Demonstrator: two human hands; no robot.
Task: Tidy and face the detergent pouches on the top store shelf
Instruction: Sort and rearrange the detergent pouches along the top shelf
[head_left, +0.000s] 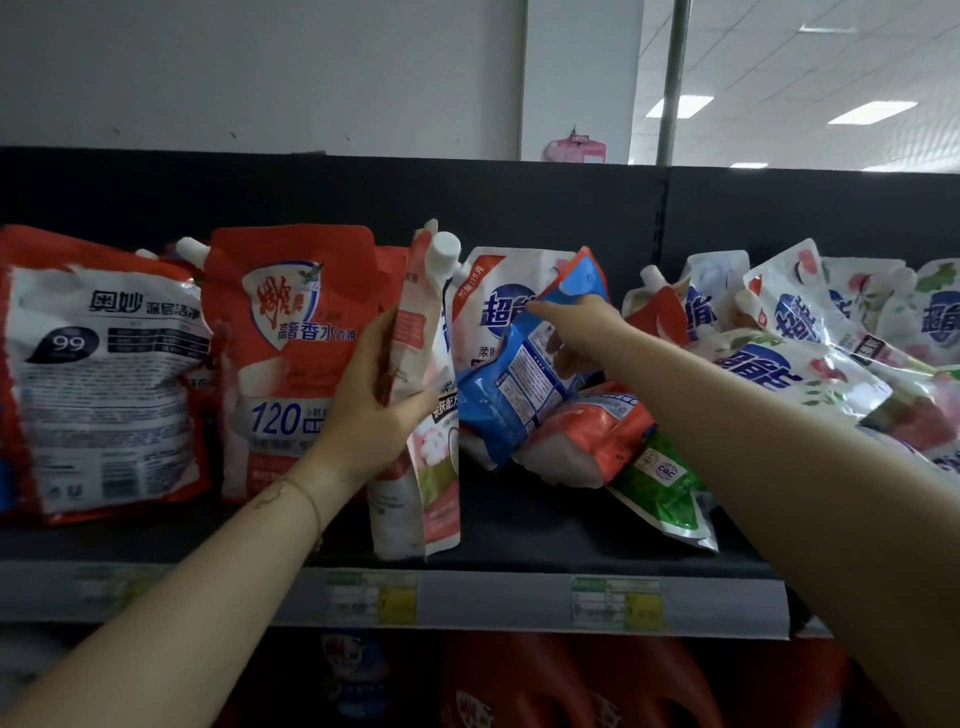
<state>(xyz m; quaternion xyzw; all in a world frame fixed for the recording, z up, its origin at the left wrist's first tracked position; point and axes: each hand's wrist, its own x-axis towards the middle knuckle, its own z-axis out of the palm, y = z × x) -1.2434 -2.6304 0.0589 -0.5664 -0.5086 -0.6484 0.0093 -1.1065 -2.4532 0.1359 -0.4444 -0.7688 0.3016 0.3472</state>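
On the top shelf, my left hand grips a white and pink spouted pouch that stands upright and side-on at the middle. My right hand holds a blue pouch, tilted, with its back label showing. Under the blue pouch lie a red and white pouch and a green one, both flat. A white pouch with a blue logo stands behind them. To the left stand a red pouch facing front and a red and white pouch turned back-out.
A heap of white floral pouches leans at the right of the shelf. Price tags line the shelf's front rail. Red detergent bottles stand on the shelf below. A dark back panel closes the shelf behind.
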